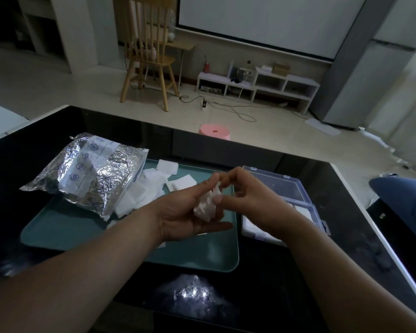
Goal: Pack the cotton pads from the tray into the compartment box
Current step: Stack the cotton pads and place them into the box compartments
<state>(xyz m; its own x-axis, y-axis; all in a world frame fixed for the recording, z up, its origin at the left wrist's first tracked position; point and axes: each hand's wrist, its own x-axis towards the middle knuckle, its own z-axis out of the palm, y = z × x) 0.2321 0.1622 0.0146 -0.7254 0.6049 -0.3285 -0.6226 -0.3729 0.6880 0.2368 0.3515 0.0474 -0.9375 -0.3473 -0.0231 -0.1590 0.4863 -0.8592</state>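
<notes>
**Now squaring up a handful for the box**

Over the teal tray (82, 234) the person is cradling a small bunch of cotton pads (205, 205) in the upturned left hand (183, 219), its grip curling round them from below. The right hand (247, 195) is pinching the bunch at its upper edge, so both grips are closed on the pads.

To my eye the job now is evening the edges. Tapping them flush while the left palm is supporting them should let them drop flat into the compartment box (252, 233), which is sitting open just right of the tray and already showing white inside. Squeezing too hard would be crumpling them.

More loose pads (151, 183) are lying on the tray beside a foil bag (94, 174). Everything is resting on a glossy black worktop (286, 272); beyond it a pink stool (214, 132) and a wooden chair (145, 56) are standing on a pale floor.
</notes>
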